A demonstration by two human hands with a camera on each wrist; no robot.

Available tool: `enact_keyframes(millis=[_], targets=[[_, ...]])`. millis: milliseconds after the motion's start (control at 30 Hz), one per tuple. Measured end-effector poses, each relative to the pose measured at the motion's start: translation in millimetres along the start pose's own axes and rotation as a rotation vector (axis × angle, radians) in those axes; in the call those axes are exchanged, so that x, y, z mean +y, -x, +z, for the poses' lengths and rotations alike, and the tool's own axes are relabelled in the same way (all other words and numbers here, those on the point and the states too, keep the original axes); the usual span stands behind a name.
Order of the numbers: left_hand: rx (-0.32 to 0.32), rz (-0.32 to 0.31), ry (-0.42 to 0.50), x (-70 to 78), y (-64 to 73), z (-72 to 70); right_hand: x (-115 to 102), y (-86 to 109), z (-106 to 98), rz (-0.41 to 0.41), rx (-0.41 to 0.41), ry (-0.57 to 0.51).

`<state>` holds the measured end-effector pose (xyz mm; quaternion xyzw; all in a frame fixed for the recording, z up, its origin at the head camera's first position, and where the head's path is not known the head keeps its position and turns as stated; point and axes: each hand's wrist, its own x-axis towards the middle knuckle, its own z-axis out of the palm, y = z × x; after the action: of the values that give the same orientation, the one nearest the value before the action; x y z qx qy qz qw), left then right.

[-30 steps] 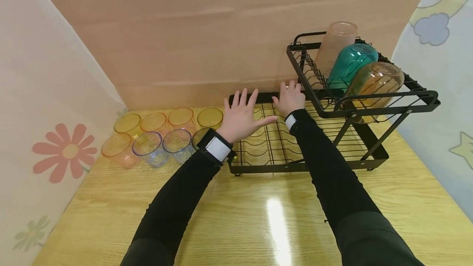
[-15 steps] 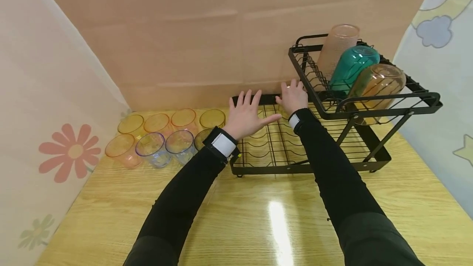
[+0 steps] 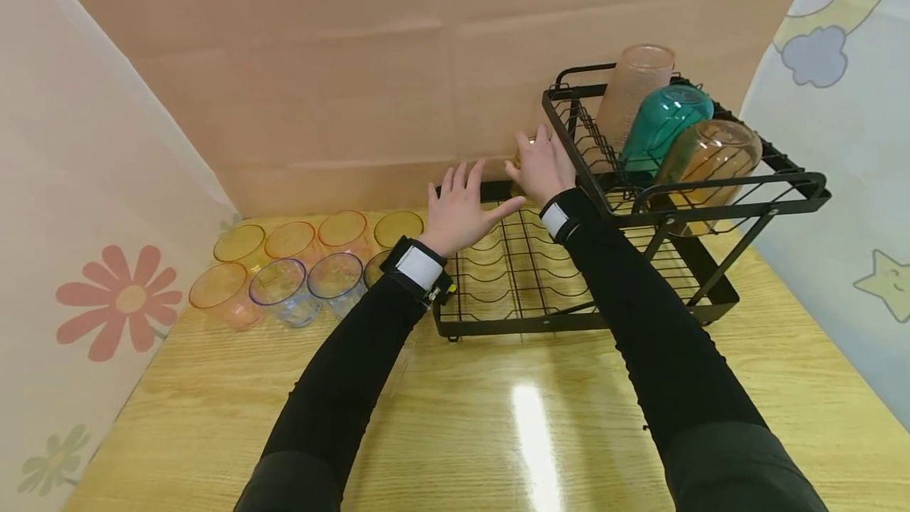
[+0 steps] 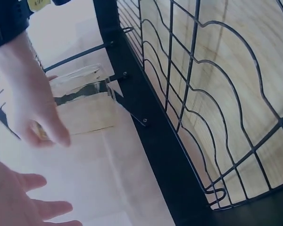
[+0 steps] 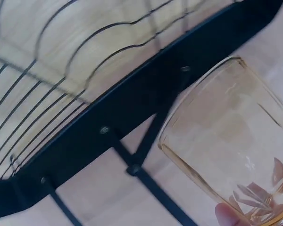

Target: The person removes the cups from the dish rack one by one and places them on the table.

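Observation:
My right hand grips a clear amber-tinted glass by its base end at the back of the black two-tier dish rack. In the right wrist view its mouth points toward the rack's dark rail. The left wrist view shows the same glass beside that rail, and the head view mostly hides it behind my fingers. Over the left part of the lower tier, my left hand is spread with straight fingers and holds nothing.
Several tinted glasses stand in two rows on the wooden table, left of the rack. On the upper tier sit a pink glass, a teal glass and an amber glass. A beige backdrop hangs close behind.
My right hand has risen slightly and shifted left with the glass, up from the rack's back rail. The left hand stays spread in nearly the same place.

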<state>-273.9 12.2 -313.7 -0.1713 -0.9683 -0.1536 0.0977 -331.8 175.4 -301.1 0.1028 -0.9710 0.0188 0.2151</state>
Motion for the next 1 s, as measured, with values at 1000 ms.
enact_keyframes(millis=[1000], targets=[[0.239, -0.248, 1.126, -53.6, 36.4, -35.8, -103, 30.3, -6, 0.22, 0.192, -1.251]])
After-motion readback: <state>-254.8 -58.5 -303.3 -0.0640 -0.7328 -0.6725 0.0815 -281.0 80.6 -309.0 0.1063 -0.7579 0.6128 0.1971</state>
